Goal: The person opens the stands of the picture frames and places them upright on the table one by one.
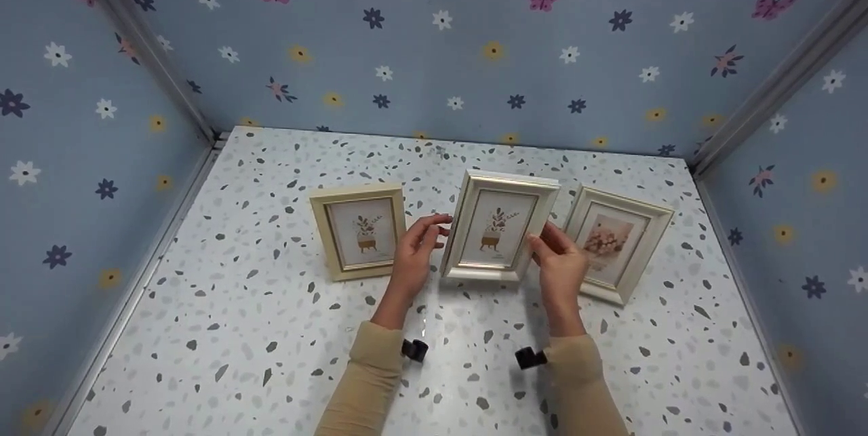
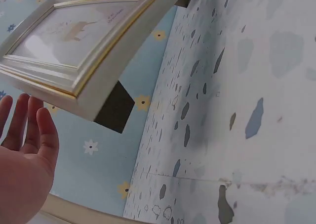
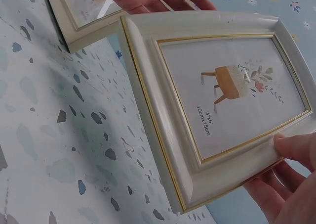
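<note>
My right hand (image 1: pixel 561 270) holds a white picture frame (image 1: pixel 500 227) by its right side, thumb on the front border and fingers behind, as the right wrist view shows. A gold line rings its print of a potted plant (image 3: pixel 232 83). In the left wrist view, a dark stand (image 2: pixel 116 108) juts from its back, and the frame is tilted above the table. Beside its left edge is my left hand (image 1: pixel 415 256), fingers loosely spread and gripping nothing. A cream-gold picture frame (image 1: pixel 366 229) stands left of that hand. Partly behind my right hand is another pale picture frame (image 1: pixel 607 246) with a pink flower print.
The speckled white table (image 1: pixel 271 327) reaches back to a blue flowered wall (image 1: pixel 434 36). Flowered panels close in both sides, with metal posts (image 1: pixel 146 43) at the corners. Small black devices (image 1: pixel 415 350) are worn at both wrists, over tan sleeves (image 1: pixel 369 382).
</note>
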Available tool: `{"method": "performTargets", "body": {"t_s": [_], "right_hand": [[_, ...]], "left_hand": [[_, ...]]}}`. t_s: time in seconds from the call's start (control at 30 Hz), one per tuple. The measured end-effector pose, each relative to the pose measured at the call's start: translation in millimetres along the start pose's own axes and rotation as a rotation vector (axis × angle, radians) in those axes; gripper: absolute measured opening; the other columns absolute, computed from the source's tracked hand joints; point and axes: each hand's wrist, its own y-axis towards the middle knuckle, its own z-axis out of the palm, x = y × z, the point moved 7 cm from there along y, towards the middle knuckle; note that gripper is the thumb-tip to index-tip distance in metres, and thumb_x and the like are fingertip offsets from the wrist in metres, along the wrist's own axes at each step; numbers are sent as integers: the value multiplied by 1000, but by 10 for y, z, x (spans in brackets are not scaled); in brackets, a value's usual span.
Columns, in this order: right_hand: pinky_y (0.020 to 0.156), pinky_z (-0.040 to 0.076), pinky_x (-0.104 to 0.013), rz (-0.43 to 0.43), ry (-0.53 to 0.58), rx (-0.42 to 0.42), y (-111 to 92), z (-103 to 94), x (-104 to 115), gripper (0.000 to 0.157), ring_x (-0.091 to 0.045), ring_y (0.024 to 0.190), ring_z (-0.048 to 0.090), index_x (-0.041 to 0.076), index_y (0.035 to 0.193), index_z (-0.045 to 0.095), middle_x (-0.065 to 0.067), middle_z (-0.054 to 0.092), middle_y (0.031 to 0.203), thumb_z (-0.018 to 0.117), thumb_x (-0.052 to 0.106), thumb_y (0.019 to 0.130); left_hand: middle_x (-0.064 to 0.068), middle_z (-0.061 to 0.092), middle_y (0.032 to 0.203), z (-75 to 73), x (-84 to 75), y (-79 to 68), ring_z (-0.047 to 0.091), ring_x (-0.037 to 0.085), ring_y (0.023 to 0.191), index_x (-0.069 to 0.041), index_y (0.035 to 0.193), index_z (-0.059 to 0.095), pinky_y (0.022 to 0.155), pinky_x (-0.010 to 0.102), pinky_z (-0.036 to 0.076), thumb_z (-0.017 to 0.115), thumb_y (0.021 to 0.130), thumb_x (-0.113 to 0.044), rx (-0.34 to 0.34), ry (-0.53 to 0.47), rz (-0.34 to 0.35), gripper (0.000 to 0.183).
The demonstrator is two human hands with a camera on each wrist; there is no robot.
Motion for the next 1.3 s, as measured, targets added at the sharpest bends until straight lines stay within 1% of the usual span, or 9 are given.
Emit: {"method": "performTargets", "body": {"t_s": [0.13,0.23,0.33,0.5,0.63,0.73,0.87,1.07,1.3], "right_hand": [[80,57,-27,-36,-32,-23,-26,2,21,39,-21,97,68,-2,123,68,-22,67,118,78,2,85],[79,57,-26,-60,-57,-42,-35,9,34,38,-22,97,67,0,121,69,-21,68,116,79,4,85],[79,56,-25,-81,-55,-61,-33,20,33,36,-22,97,67,0,119,70,-22,69,114,79,4,84],[81,56,-25,-139,-56,-84,-23,32,22,36,-22,97,68,-1,117,71,-22,70,113,80,3,83],[82,56,-25,-185,-51,-59,-30,59,-17,35,-19,99,68,-1,118,70,-21,70,113,78,2,85],[83,55,-25,-189,-37,-30,-37,72,-79,34,-17,101,68,-1,120,70,-20,69,115,76,2,87],[84,55,-24,-174,-55,-11,-36,72,-149,34,-21,105,66,-1,122,69,-19,68,118,74,2,89],[87,54,-24,-162,-55,14,-19,77,-167,34,-27,112,63,-3,125,67,-20,66,122,70,-1,91],[88,53,-23,-197,-61,27,-24,79,-157,34,-28,115,61,-3,125,67,-20,66,122,70,-1,91]], "left_hand": [[28,58,124,24,10,-1,57,39,110,15,126,57,89,58,49,42,106,-2,34,12,8,30],[28,57,125,34,16,6,57,39,112,15,127,57,90,57,50,43,105,0,38,38,27,30],[29,56,128,47,18,19,56,42,116,15,129,56,94,55,49,46,104,0,29,78,35,31],[27,51,138,82,60,24,49,40,128,13,135,53,103,43,45,49,104,-4,24,106,-23,35],[22,49,143,74,180,19,45,35,134,8,139,51,108,40,41,50,105,-8,9,120,-51,38],[20,48,145,69,223,4,42,33,137,6,141,51,112,43,35,49,105,-11,-5,157,-76,39],[21,46,147,84,205,-19,38,34,140,6,142,49,115,45,30,48,106,-12,-2,196,-123,40],[21,45,148,93,248,-16,38,34,139,5,143,47,115,46,29,48,106,-13,1,169,-147,41],[21,47,145,87,292,-41,43,36,133,4,144,48,112,51,32,49,105,-12,-9,155,-151,41]]}}
